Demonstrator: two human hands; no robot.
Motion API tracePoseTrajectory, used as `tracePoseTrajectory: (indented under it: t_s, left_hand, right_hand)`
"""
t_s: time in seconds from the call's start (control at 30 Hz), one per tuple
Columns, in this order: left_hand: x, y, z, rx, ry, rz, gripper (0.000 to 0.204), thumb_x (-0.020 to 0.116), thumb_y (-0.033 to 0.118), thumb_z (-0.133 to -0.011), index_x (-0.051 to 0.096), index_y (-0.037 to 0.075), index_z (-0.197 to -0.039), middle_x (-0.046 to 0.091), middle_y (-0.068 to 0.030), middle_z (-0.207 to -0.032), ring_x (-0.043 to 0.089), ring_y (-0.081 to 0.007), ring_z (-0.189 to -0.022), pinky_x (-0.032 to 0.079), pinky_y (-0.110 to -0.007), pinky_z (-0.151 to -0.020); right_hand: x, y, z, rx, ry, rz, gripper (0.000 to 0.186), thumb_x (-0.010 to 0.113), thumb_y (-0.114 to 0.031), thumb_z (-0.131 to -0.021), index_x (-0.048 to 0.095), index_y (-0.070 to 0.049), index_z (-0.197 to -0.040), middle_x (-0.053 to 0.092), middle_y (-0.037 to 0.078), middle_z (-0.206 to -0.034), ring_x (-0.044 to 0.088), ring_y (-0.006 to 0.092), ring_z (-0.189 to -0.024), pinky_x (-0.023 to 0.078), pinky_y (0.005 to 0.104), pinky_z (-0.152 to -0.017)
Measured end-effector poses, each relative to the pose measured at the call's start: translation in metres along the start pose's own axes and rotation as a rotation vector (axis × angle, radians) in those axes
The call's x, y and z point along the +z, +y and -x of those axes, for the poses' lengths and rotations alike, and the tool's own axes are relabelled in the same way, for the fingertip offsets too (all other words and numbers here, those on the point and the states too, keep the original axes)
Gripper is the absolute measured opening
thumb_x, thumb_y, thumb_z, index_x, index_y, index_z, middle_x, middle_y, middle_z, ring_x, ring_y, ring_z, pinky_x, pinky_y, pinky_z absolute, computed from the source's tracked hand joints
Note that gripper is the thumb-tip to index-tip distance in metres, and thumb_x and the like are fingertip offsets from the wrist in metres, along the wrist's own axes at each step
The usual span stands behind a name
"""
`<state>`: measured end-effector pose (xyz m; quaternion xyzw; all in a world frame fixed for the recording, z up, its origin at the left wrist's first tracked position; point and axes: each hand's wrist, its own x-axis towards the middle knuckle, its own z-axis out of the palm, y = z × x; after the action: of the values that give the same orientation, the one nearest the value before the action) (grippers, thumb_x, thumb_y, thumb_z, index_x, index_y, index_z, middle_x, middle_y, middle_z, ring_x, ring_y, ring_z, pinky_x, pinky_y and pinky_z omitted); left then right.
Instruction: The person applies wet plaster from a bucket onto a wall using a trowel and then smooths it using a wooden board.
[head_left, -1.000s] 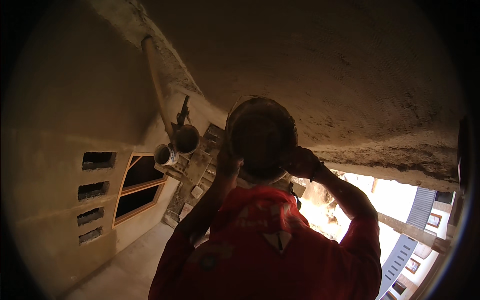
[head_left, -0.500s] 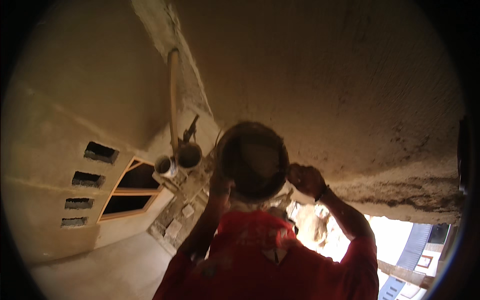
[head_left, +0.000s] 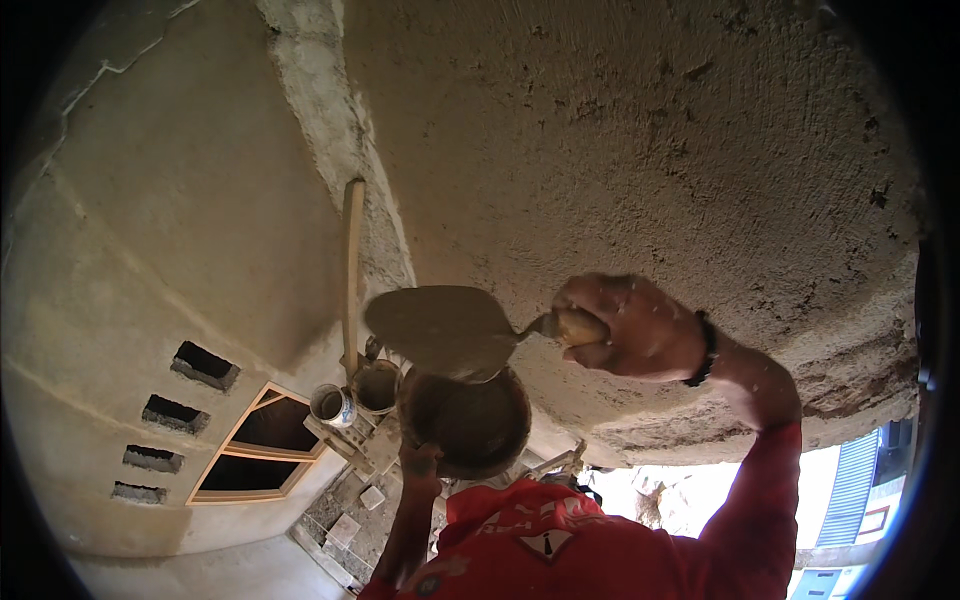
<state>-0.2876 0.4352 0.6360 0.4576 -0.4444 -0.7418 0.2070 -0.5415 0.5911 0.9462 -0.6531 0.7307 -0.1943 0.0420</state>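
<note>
Holding a leaf-shaped grey trowel (head_left: 440, 325) in the right hand (head_left: 640, 330), with fingers curled tight round its pale wooden handle (head_left: 582, 328). Pointing the blade left, across the upper rim of a round dark-brown pan (head_left: 500, 440) in this view (cannot tell whether touching, nor whether loaded). Gripping the pan at its near left rim with the left hand (head_left: 422, 462), with fingers closed on the edge as far as visible.

Judged part-way along: fairly smooth across the upper left of the broad brown-grey wall (head_left: 480, 150), but rough and pitted toward the right and along the lower edge. Left uneven as yet: those coarse patches, plus the ragged pale strip (head_left: 325, 110) at the corner.

Farther out, to the left: a long pale wooden pole (head_left: 352, 270) ending near a white bucket (head_left: 345, 412) and a dark bucket (head_left: 394, 385); beyond, an orange-brown wooden window frame (head_left: 265, 451).
</note>
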Motion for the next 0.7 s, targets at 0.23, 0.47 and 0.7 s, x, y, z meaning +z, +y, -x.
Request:
tracePoseTrajectory:
  t_s: [0.23,0.47,0.7]
  left_hand:
    - [-0.052,-0.022,0.009,0.288,-0.036,0.054,0.055,0.06,0.003,-0.072,0.044,-0.002,-0.125,0.061,-0.0045,-0.093,0.06,-0.0137,-0.077,0.05,-0.027,-0.067]
    - [-0.081,-0.041,0.008,0.273,-0.045,0.16,0.062,0.06,0.013,-0.075,0.038,-0.001,-0.131,0.059,-0.0043,-0.091,0.054,-0.0077,-0.065,0.044,-0.021,-0.05]
    - [-0.048,0.006,0.003,0.067,-0.032,-0.053,0.075,0.054,0.005,-0.075,0.024,0.011,-0.143,0.055,-0.0094,-0.1,0.052,-0.0091,-0.061,0.043,-0.023,-0.043]
  right_hand:
    - [-0.045,-0.008,-0.026,-0.239,-0.137,-0.491,0.044,0.061,-0.023,-0.087,0.049,-0.001,-0.122,0.063,0.011,-0.083,0.06,0.0151,-0.057,0.05,0.0237,-0.052]
    - [-0.15,0.035,0.054,0.656,0.509,0.462,0.029,0.038,-0.024,-0.096,0.057,-0.006,-0.108,0.061,0.01,-0.102,0.063,0.0194,-0.081,0.056,0.0293,-0.062]
    - [-0.018,0.065,0.058,-0.022,0.088,0.251,0.015,0.054,-0.02,-0.087,0.058,-0.009,-0.096,0.062,0.011,-0.098,0.061,0.0208,-0.089,0.053,0.0301,-0.071]
